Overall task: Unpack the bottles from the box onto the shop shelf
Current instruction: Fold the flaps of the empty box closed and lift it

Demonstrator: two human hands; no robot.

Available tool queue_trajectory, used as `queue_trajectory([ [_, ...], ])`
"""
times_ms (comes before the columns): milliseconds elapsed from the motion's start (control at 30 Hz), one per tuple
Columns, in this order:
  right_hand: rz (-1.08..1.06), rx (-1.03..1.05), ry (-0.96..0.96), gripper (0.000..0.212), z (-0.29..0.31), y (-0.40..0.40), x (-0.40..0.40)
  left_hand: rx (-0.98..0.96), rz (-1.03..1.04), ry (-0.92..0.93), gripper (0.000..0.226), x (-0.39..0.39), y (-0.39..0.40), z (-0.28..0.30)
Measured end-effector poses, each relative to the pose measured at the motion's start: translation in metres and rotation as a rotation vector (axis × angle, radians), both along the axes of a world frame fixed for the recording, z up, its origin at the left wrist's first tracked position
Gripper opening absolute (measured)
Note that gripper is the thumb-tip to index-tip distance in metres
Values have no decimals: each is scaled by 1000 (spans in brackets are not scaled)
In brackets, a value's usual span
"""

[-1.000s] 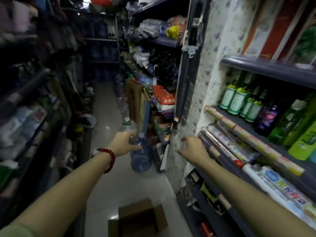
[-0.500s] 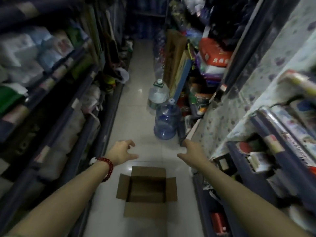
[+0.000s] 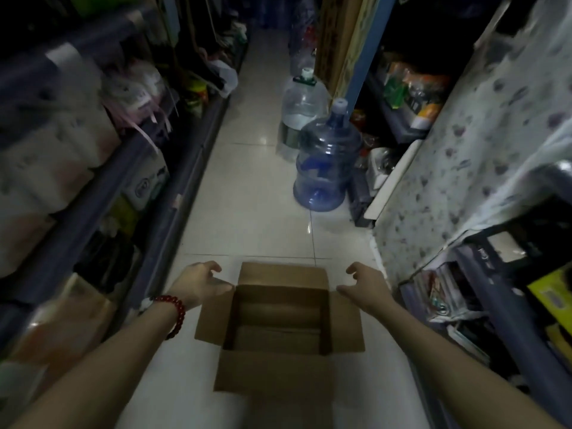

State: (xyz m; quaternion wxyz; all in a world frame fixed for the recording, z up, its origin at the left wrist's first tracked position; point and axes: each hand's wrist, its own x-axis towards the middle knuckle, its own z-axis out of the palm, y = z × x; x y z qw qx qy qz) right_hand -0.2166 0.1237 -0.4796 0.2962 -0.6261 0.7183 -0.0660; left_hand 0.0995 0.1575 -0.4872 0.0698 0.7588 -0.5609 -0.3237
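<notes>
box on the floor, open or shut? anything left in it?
Open: the cardboard box has all four flaps spread outward. Its dim inside shows no bottles, only bare cardboard.

No readable text anywhere. The white pack on the left lower shelf carries a dark round logo and some print, too blurred to make out. The yellow pack on the right shelf shows dark marks, illegible. The yellow package at the far right has a bluish label patch, unreadable. The blue water jug has a darker blue label smear, no letters legible. The clear water jug behind it has a dark band low down, nothing to read. The cardboard box on the floor shows no print on its flaps.
</notes>
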Motion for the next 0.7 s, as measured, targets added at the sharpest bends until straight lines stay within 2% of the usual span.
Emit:
queue_trajectory([
  [200, -58, -14, 23, 52, -113, -21, -10, -54, 38, -41, 61, 21, -22, -114],
  [300, -62, -58, 90, 51, -152, -24, -12, -92, 106, -23, 69, 34, -24, -152],
  [367, -64, -88, 128, 59, -171, -22, -15, -121, 174, 17, 76, 39, -21, -170],
  [533, -98, -129, 119, 74, -198, -11, -22, -151, 323, 382, 70, 25, -8, -189],
  [700, -127, -175, 114, 68, -207, -3, -18, -282, 353, 513, 64, -22, -10, -185],
])
